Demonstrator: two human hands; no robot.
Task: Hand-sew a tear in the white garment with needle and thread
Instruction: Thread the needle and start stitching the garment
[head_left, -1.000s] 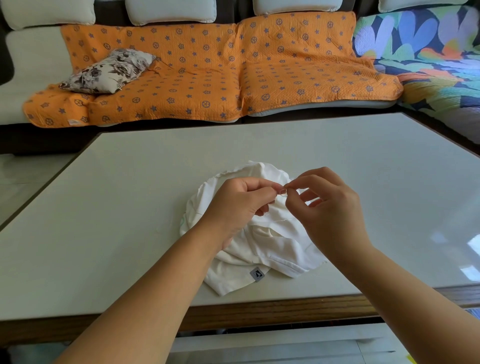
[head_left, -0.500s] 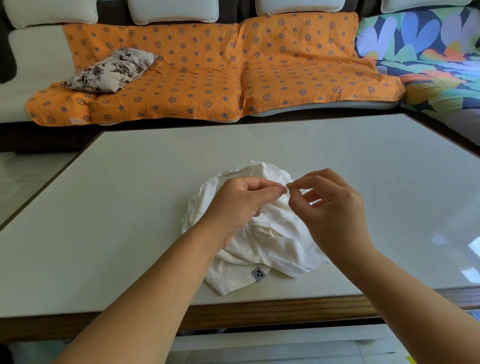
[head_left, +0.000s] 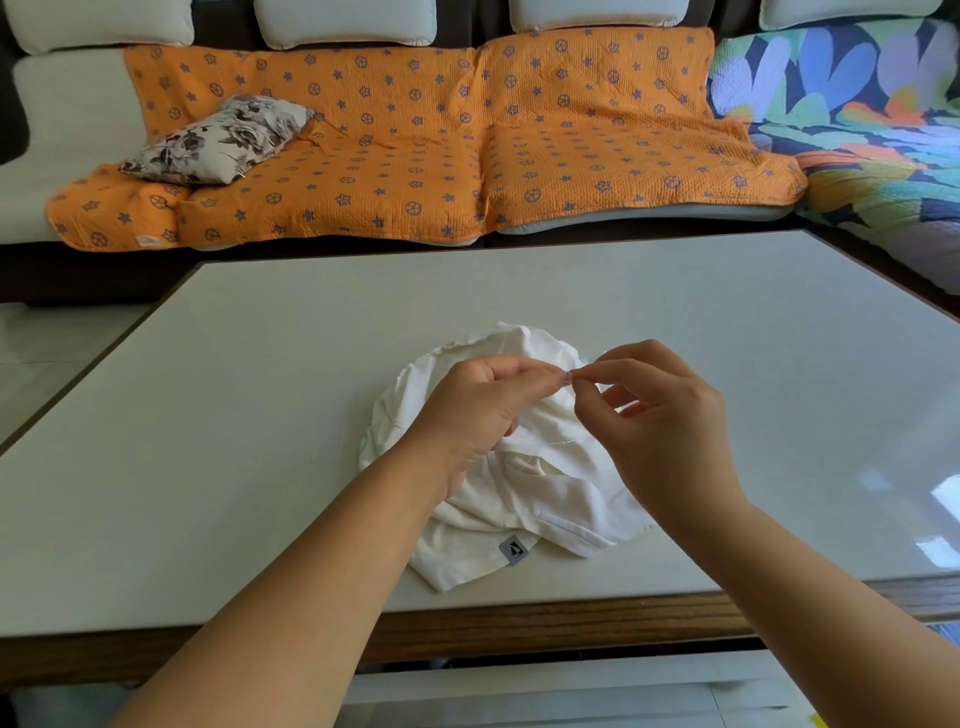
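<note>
A crumpled white garment with a small grey label lies on the table near its front edge. Above it my left hand and my right hand meet fingertip to fingertip, each pinching with thumb and forefinger. Something tiny sits between the tips; I take it for the needle and thread end, too small to make out. A thin white thread runs across the cloth below my right hand. The tear is hidden from me.
The pale table top has a wooden front edge and a glossy glare patch at the right. Behind it stands a sofa with an orange patterned cover, a floral cushion and a colourful leaf-print throw.
Both hands stay above the garment with the fingertips together. The right hand's fingers shifted a little; the pinch point is nearly where it was.
</note>
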